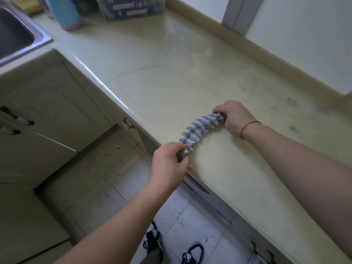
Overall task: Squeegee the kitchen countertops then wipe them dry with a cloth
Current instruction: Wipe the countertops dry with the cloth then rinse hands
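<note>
A grey-and-white striped cloth [198, 129], rolled into a long curved strip, lies on the pale yellow countertop [171, 73] near its front edge. My left hand [169, 161] grips the cloth's near end at the counter's edge. My right hand [234, 118], with a thin bracelet on the wrist, grips the far end, fingers curled over it. A wet, shiny patch shows on the countertop toward the back. No squeegee is in view.
A steel sink [17, 37] sits at the far left. A blue bottle with a pink base [64, 12] and a clear storage box [131, 7] stand at the back. Cabinet doors [47, 103] and tiled floor lie below; a white wall borders the right.
</note>
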### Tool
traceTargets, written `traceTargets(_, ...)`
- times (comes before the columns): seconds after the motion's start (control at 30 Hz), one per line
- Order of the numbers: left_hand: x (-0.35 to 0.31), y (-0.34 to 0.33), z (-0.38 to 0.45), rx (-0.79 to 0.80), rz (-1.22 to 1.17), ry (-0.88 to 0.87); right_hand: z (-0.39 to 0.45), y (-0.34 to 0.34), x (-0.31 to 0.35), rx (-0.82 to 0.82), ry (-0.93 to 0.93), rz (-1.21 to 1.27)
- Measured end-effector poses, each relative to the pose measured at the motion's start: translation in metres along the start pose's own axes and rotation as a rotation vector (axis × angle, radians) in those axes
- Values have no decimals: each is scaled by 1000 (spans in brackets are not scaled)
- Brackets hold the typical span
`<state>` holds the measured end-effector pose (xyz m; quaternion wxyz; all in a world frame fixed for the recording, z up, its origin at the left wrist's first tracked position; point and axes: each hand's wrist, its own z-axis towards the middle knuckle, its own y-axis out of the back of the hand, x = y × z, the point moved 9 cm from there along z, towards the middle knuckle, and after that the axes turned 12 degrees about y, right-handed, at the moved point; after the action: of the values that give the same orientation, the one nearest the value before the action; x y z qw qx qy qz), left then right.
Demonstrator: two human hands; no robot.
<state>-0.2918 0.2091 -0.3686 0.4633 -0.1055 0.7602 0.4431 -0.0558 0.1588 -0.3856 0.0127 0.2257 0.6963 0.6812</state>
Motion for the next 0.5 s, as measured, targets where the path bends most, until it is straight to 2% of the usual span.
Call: traceTargets(0.5, -24, -57, -53, 57, 2, -50, -86, 8, -25, 45, -138, 14)
